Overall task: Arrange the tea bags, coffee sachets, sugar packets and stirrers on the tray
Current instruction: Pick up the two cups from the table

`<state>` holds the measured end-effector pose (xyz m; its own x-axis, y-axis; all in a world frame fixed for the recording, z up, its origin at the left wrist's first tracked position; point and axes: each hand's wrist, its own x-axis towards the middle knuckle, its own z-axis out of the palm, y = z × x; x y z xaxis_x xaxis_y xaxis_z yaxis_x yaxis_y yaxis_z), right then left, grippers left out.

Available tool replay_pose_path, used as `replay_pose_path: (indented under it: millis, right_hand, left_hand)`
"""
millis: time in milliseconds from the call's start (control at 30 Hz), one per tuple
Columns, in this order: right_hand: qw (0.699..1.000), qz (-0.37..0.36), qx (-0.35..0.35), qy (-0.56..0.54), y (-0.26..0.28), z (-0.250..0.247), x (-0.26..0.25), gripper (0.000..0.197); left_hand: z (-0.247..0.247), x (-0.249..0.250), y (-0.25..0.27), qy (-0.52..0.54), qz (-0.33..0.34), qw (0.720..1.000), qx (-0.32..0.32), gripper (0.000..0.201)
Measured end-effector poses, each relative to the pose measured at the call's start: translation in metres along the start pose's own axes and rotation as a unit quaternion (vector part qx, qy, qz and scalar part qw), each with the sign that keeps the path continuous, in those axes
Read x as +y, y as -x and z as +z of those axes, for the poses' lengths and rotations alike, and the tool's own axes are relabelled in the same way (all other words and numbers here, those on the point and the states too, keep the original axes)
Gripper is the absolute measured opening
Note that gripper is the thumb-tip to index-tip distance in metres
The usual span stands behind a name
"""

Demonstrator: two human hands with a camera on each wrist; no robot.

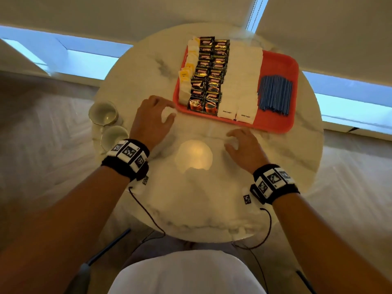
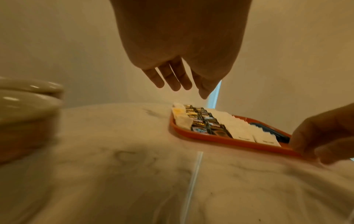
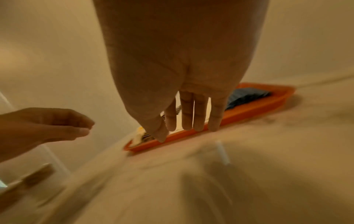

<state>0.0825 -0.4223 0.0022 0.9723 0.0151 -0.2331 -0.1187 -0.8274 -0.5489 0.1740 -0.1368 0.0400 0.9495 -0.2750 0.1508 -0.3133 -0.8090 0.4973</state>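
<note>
Marble tabletop (image 1: 148, 66) spreads round and wide before us, and the red tray (image 1: 277, 60) sits on its far half, toward our right. The tray's near rim runs just beyond both hands; bare marble lies between that rim and the table's near edge, with a bright light reflection in the middle of it. To the left of the tray a broad strip of bare marble reaches the table's far-left edge.

On the tray we see four groups in rows, left to right: tea bags (image 1: 186, 71) with yellow tags, dark coffee sachets (image 1: 209, 75) in two overlapping columns, white sugar packets (image 1: 244, 81) in two columns, and a bundle of blue stirrers (image 1: 274, 94) near the tray's right side. Behind the stirrers the tray floor shows bare red.

Our left hand (image 1: 153, 118) hovers palm down just off the tray's near-left corner, fingers loosely spread, grasping nothing. Our right hand (image 1: 244, 145) hovers over the marble just short of the tray's near rim, fingers relaxed and slightly bent, also empty. In the right wrist view its fingertips (image 3: 214, 121) appear over the rim, but we cannot tell whether they touch it.

Two pale cups (image 1: 104, 113) stand at the table's left edge, close beside the left wrist.
</note>
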Motion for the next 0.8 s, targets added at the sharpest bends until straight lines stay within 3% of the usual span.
replay_pose_path:
  millis: [167, 367, 633, 800]
  right_hand:
    - [0.985, -0.002, -0.095, -0.143, 0.025, 0.050, -0.086, 0.029]
    - [0.965, -0.011, -0.172, -0.198, 0.037, 0.099, -0.161, 0.026]
    - [0.937, 0.127, -0.176, -0.274, 0.021, 0.162, -0.261, 0.043]
    - [0.919, 0.192, -0.097, -0.330, 0.007, 0.190, -0.300, 0.045]
  left_hand:
    - [-0.056, -0.035, 0.046, 0.010, -0.053, 0.996, 0.074, 0.015]
    - [-0.088, -0.089, 0.091, 0.043, -0.171, 0.978, 0.113, 0.019]
    - [-0.078, -0.151, 0.078, 0.123, -0.233, 0.964, 0.025, 0.016]
    - [-0.075, -0.174, 0.072, 0.152, -0.196, 0.967, -0.055, 0.029]
